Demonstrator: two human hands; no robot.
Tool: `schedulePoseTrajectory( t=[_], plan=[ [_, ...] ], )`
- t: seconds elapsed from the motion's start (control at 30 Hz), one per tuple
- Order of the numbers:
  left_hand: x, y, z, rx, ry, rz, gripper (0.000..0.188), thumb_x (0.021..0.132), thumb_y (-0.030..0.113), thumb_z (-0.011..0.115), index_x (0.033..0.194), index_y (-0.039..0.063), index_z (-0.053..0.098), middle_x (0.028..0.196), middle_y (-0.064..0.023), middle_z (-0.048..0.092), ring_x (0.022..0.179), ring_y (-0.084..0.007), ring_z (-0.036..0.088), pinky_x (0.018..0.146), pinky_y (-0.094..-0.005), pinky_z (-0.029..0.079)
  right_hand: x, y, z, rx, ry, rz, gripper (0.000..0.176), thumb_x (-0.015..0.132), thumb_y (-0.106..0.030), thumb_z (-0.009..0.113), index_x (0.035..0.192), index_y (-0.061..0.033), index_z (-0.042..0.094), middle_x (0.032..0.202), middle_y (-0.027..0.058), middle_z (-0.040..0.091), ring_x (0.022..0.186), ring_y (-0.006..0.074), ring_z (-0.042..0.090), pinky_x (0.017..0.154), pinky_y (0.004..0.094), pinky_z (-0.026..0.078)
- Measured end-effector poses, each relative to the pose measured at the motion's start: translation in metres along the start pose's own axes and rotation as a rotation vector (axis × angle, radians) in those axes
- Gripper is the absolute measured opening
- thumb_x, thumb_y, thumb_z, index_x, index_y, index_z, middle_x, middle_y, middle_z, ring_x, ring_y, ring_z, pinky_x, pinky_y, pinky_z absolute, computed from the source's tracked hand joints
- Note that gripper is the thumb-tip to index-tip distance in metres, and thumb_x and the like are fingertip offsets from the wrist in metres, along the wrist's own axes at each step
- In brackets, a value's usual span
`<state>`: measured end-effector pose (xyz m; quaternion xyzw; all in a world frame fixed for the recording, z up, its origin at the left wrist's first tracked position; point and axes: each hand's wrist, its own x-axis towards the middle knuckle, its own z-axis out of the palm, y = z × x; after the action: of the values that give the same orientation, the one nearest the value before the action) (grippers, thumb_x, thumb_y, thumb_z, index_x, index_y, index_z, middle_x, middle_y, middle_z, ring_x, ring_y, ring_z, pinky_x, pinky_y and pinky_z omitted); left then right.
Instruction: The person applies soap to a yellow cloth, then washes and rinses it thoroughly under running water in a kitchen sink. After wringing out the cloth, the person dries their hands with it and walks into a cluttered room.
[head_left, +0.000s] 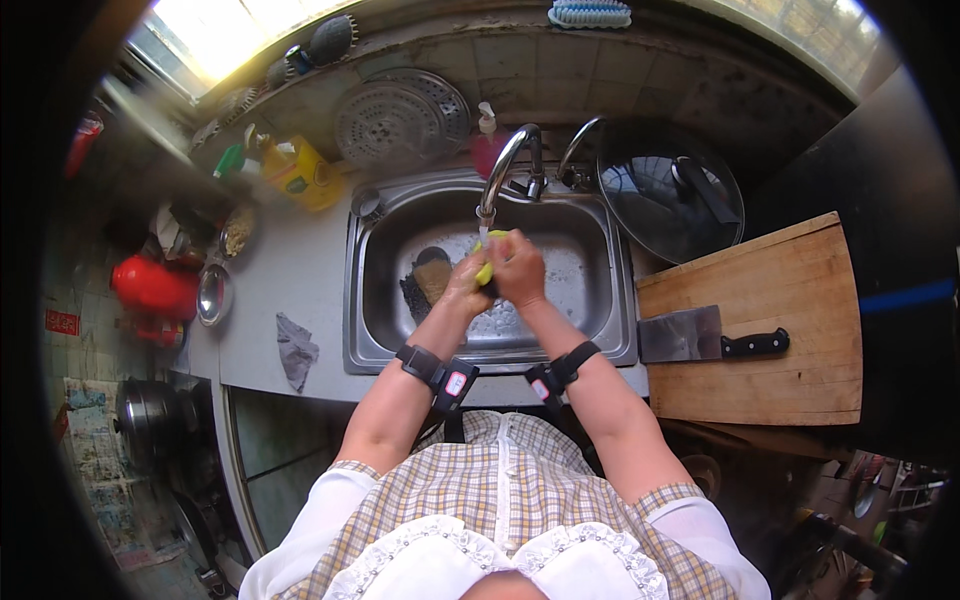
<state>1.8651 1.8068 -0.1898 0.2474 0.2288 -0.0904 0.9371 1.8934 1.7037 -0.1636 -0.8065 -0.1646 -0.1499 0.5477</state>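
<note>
Under the spout of the curved chrome faucet (514, 150), my left hand (471, 289) and my right hand (519, 266) are together over the stainless steel sink (592, 255). A yellow-green cloth or sponge (484, 274) is held between them, and water runs onto it from the spout. A small dark thing shows below it, too hidden to name. My left hand is wet; the right fingers are blurred and bent over the yellow-green thing. In the basin, left of my hands, lie a brown sponge-like pad (433, 279) and a dark, rough scouring pad (412, 300).
Right of the sink, a cleaver (686, 334) lies on a wooden cutting board (817, 300); a glass pan lid (645, 195) leans behind it. A grey rag (297, 351), metal bowl (214, 295) and yellow bottle (304, 176) are at left. Steamer plates (390, 124) and a soap dispenser (487, 142) stand behind.
</note>
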Motion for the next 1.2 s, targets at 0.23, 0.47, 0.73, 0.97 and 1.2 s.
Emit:
schedulePoseTrajectory(
  t=[0.23,0.47,0.73,0.97,1.2],
  plan=[
    [-0.009,0.010,0.022,0.189,-0.037,0.262,0.024,0.091,0.020,0.059,0.109,0.005,0.057,0.095,-0.0050,0.063,0.087,-0.0175,0.061,0.081,-0.0321,0.049,0.000,0.066,-0.023,0.544,-0.242,0.831,0.024,0.086,-0.023,0.064,0.102,-0.0072,0.055,0.089,0.0127,0.061,0.078,0.0287,0.063,0.065,0.0421,0.051],
    [-0.006,0.039,0.013,0.191,0.039,0.368,0.030,0.092,0.010,0.053,0.121,0.015,0.048,0.109,-0.0026,0.059,0.098,-0.0201,0.058,0.090,-0.0392,0.045,-0.005,0.050,-0.061,0.848,-0.588,0.987,0.040,0.084,-0.010,0.065,0.119,-0.0054,0.048,0.102,0.0096,0.059,0.093,0.0236,0.062,0.080,0.0401,0.054],
    [-0.016,0.022,0.023,0.134,0.287,-0.058,0.036,0.093,0.042,0.050,0.106,0.008,0.053,0.093,-0.0078,0.059,0.082,-0.0241,0.059,0.075,-0.0344,0.049,-0.010,-0.038,-0.026,0.321,-0.276,0.158,0.026,0.076,-0.017,0.075,0.081,-0.0013,0.055,0.076,0.0064,0.058,0.076,0.0164,0.058,0.065,0.0305,0.048],
    [-0.007,0.014,0.007,0.217,-0.057,0.039,0.037,0.094,0.045,0.047,0.095,0.010,0.057,0.079,-0.0034,0.059,0.066,-0.0156,0.058,0.062,-0.0303,0.051,-0.032,-0.067,-0.011,0.052,-0.187,-0.020,0.020,0.078,-0.022,0.068,0.082,-0.0041,0.061,0.074,0.0185,0.062,0.073,0.0377,0.062,0.064,0.0414,0.049],
    [-0.003,-0.004,0.020,-0.018,0.003,-0.041,0.030,0.097,0.038,0.046,0.097,0.011,0.059,0.089,-0.0033,0.064,0.078,-0.0180,0.064,0.071,-0.0322,0.053,0.024,0.017,-0.006,-0.093,0.055,0.206,0.040,0.083,-0.038,0.065,0.073,-0.0027,0.051,0.071,0.0204,0.060,0.070,0.0417,0.058,0.061,0.0472,0.046]
  ],
)
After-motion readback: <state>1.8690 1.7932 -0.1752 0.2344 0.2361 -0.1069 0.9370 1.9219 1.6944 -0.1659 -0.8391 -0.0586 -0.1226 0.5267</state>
